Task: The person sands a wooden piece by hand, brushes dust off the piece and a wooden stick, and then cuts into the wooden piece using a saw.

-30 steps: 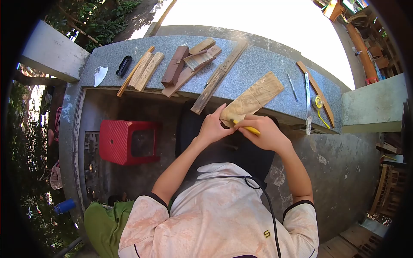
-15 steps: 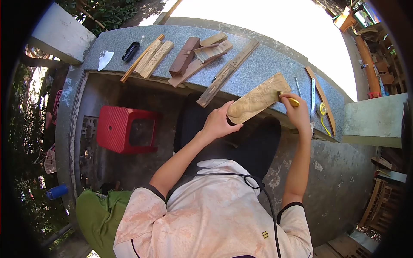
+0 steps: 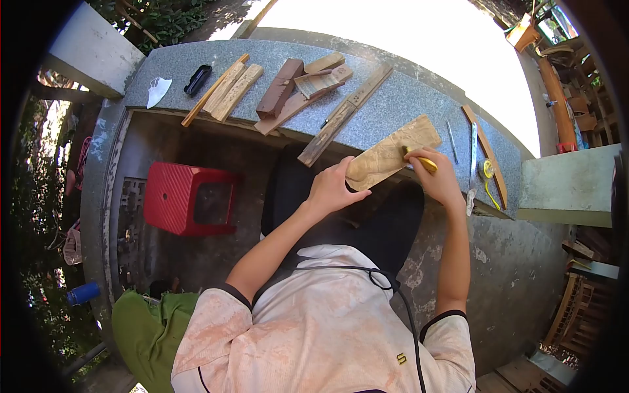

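My left hand (image 3: 331,187) grips the near left end of a wooden board (image 3: 400,141), thumb along its lower edge. Carved or drawn curving lines show on the board's pale face. It lies slanted over the front edge of the stone counter, its far end on the top. My right hand (image 3: 436,177) is closed around a small yellow-handled brush (image 3: 427,164). The brush's dark tip meets the board's face right of the middle; the fingers hide part of it.
On the counter (image 3: 229,49) lie a white mask (image 3: 158,92), a black case (image 3: 198,80), wood strips (image 3: 237,92), a brown block (image 3: 280,88) and a long plank (image 3: 347,111). At right are a metal ruler (image 3: 473,157) and yellow tape measure (image 3: 487,169). A red stool (image 3: 171,196) stands below.
My right hand has moved left and slightly down along the board with the brush, from near its far right end towards the middle. My left hand keeps its hold.
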